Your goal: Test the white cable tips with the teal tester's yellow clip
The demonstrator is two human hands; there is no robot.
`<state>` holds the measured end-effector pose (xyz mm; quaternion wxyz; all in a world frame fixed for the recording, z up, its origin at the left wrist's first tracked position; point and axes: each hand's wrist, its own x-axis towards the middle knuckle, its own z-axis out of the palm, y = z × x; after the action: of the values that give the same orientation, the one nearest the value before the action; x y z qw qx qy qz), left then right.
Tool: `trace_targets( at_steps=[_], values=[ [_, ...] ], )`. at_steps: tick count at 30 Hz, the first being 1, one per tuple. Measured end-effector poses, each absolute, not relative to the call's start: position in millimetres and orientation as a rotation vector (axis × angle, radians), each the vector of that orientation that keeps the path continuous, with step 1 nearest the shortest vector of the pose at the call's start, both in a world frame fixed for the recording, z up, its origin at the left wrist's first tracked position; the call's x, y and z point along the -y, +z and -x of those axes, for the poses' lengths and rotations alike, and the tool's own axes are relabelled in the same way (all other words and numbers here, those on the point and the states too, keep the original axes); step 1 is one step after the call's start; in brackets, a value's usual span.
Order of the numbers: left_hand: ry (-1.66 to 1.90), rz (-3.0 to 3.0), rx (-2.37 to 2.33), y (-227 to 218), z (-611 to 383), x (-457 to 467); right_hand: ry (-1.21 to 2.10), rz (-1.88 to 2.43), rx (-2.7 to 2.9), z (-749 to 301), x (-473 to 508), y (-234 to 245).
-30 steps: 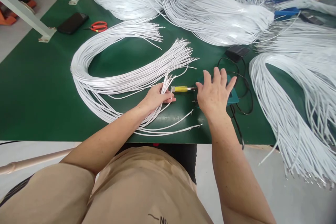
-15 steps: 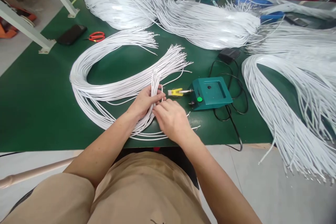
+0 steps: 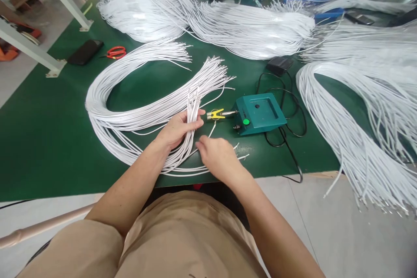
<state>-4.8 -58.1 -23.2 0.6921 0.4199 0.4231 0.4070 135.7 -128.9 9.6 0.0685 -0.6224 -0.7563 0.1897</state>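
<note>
My left hand [image 3: 178, 129] is closed around a small bunch of white cables [image 3: 193, 106], their ends pointing up past the thumb. Just to its right, my right hand [image 3: 217, 154] pinches a single white cable [image 3: 212, 129], whose tip sticks out above the fingers. Beyond both hands sits a teal box [image 3: 259, 114] with a green button, and a yellow clip [image 3: 215, 114] on its metal tip points toward my left hand. A larger bundle of white cables [image 3: 137, 110] curves across the green table to the left. A few loose cable ends lie right of my right hand.
Thick heaps of white cable [image 3: 250, 30] lie at the back, and another bundle [image 3: 332, 108] hangs over the front edge at right. A black phone [image 3: 85, 52] and red-handled scissors [image 3: 116, 52] rest at left. A black cord [image 3: 295, 160] trails from the box. Other people's arms show behind.
My right hand has moved slightly down and away from the bunch, drawing one cable apart from it. My left hand keeps its hold. The whole view has shifted a little.
</note>
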Motion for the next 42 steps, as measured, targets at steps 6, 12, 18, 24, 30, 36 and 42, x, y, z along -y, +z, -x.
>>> trace_targets(
  at_steps=[6, 12, 18, 24, 30, 36, 42],
  values=[
    [0.879, -1.018, -0.929, -23, 2, 62, 0.767, 1.688, 1.558, -152, 96, 19],
    [0.825, -1.123, -0.973, -24, 2, 64, 1.108, 1.500, 1.261, -150, 84, 1],
    [0.878, -1.054, -0.995, -20, 3, 62, 1.297, 1.354, 0.952, -152, 87, 3],
    [0.916, -1.095, -1.026, -22, -1, 66, 1.185, 1.367, 1.001, -149, 90, 1],
    [0.919, -1.103, -1.018, -21, -3, 68, 1.160, 1.342, 0.982, -153, 85, 2],
    [0.917, -1.096, -1.021, -20, -3, 68, 1.102, 1.293, 0.810, -153, 86, 7],
    [0.960, -1.157, -1.038, -23, -2, 69, 1.112, 1.427, 1.008, -143, 93, -5]
  ],
)
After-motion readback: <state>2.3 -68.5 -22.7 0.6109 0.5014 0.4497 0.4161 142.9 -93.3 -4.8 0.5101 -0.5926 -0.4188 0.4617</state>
